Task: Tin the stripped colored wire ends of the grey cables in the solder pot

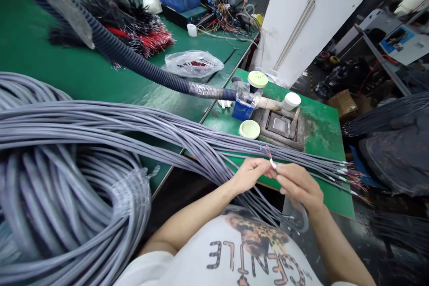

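Here, green tabletop (323,127), pillar (323,13), cable (273,163) in grip of left hand (250,173) and right hand (300,186).

The gray cable coil (30,205) is cut off by the left and bottom edges. The corrugated hose (134,60) leaves the upper-left corner and obscures part of the black wire bundle (117,9). The right-hand grip (301,185) conceals a section of the held cable (273,164); its exposed conductors (268,152) are too small to count. Contents of the clear plastic bag (182,68) are indistinct. The printed T-shirt (241,250) is cropped below.
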`<state>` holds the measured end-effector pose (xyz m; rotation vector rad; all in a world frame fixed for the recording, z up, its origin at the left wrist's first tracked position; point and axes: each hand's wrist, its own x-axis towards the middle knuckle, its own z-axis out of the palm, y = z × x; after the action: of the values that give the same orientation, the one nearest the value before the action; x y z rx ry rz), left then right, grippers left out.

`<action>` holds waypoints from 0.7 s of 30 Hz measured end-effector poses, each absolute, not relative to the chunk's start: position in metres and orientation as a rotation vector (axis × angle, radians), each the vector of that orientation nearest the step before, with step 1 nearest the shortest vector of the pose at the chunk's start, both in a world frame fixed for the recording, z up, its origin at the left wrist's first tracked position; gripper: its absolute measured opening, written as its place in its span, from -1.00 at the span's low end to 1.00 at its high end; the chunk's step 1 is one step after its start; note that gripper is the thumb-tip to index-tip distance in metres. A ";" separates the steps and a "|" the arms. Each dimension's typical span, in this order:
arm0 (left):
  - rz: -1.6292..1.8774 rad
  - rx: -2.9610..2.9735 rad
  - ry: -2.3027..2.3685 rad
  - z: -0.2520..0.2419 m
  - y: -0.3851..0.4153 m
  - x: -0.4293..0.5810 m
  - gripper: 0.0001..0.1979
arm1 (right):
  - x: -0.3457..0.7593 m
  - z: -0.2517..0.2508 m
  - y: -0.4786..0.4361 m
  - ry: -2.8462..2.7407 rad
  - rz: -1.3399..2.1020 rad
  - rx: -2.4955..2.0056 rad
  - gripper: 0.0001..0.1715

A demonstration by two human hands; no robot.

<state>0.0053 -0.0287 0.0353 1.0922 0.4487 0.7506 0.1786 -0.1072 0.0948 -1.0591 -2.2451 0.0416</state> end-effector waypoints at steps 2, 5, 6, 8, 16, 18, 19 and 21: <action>0.739 1.066 0.436 0.042 -0.035 0.005 -0.56 | 0.178 0.088 -0.123 -2.336 -0.008 -1.029 -0.29; 0.747 1.138 0.442 0.047 -0.041 0.000 -0.66 | 0.181 0.079 -0.142 -2.371 -0.094 -1.061 -0.35; 0.759 1.185 0.444 0.048 -0.043 -0.001 -0.68 | 0.183 0.076 -0.146 -2.368 -0.114 -1.083 -0.39; 0.789 1.278 0.437 0.048 -0.044 -0.003 -0.70 | 0.185 0.071 -0.152 -2.363 -0.128 -1.116 -0.46; 0.814 1.352 0.471 0.047 -0.045 -0.002 -0.67 | 0.185 0.058 -0.156 -2.248 0.047 -1.133 -0.45; 0.795 1.328 0.477 0.048 -0.045 0.000 -0.64 | 0.184 0.059 -0.156 -2.159 0.124 -1.153 -0.43; 0.786 1.316 0.477 0.048 -0.045 0.001 -0.64 | 0.183 0.061 -0.156 -2.076 0.166 -1.203 -0.44; 0.768 1.302 0.478 0.049 -0.045 0.004 -0.64 | 0.180 0.065 -0.155 -1.870 0.307 -1.386 -0.55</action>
<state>0.0037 -0.0454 0.0489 1.3015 0.4779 0.7678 0.1802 -0.1547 0.0654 -1.3855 -1.8702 0.3065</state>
